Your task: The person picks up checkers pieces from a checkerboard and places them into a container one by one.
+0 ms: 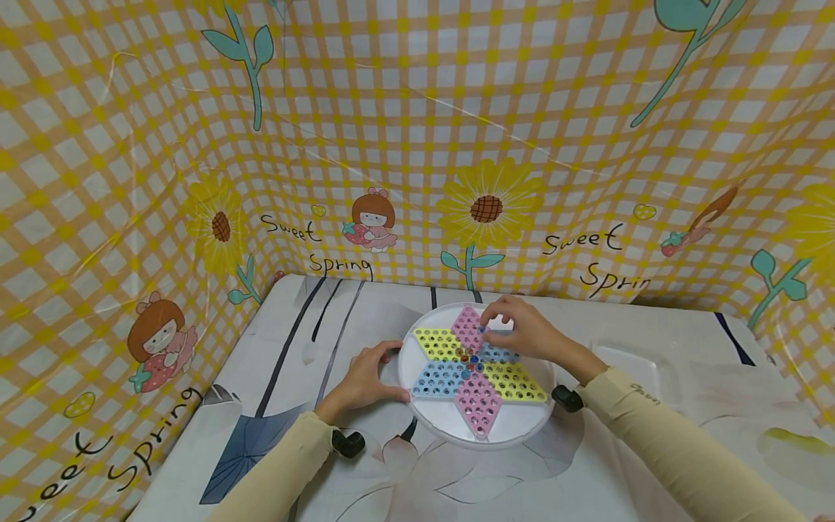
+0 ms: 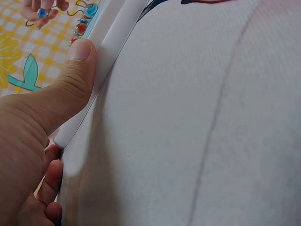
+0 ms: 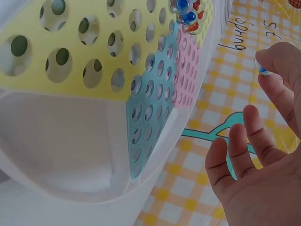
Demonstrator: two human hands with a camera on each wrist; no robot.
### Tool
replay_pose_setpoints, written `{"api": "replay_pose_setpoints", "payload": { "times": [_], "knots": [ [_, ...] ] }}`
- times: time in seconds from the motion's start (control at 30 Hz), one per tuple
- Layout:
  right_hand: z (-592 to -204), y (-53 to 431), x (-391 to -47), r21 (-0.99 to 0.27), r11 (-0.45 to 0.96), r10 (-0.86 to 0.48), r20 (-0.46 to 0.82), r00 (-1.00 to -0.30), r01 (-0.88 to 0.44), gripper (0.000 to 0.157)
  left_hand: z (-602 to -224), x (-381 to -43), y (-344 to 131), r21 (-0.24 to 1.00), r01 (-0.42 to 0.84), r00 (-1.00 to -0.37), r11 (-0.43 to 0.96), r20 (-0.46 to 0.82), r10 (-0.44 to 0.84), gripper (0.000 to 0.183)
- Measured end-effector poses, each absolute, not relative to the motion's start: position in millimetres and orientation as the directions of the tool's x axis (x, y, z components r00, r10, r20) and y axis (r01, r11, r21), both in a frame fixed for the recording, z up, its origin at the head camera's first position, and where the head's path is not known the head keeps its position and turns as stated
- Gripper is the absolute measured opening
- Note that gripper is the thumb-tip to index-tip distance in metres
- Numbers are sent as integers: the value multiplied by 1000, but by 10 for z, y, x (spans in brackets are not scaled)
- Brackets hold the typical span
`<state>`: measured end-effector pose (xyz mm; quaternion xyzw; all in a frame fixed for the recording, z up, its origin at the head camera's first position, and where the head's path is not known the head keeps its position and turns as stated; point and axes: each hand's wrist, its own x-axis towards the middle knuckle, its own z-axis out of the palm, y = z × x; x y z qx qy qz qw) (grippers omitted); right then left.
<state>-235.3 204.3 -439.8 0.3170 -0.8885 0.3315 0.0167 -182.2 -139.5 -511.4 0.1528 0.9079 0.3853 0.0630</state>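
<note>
A round white Chinese checkers board lies on the table, its star in pink, yellow and blue panels full of holes. Several glass marbles, red and blue ones among them, are clustered at the star's centre. My left hand grips the left rim, thumb against the edge in the left wrist view. Above the far part of the board, my right hand pinches a clear marble with blue in it between thumb and index finger. The other fingers of that hand are spread apart and loosely bent.
The table carries a printed white cloth. Behind and to the left hangs a yellow checked curtain with sunflowers, close to the table's far edge. A pale, shallow rectangular tray-like shape is right of the board, partly behind the right forearm.
</note>
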Motion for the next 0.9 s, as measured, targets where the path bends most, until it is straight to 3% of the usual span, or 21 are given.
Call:
{"api": "replay_pose_setpoints", "payload": {
  "times": [0.43, 0.9],
  "knots": [
    [-4313, 2254, -2219, -581, 612, -491, 254, -834, -537, 16, -5132, -1826, -1396, 727, 227, -945, 648, 3, 327, 96],
    [-4228, 2837, -2013, -508, 737, -366, 255, -895, -446, 19, -5130, -1815, -1391, 728, 197, -952, 657, -19, 307, 98]
  ]
}}
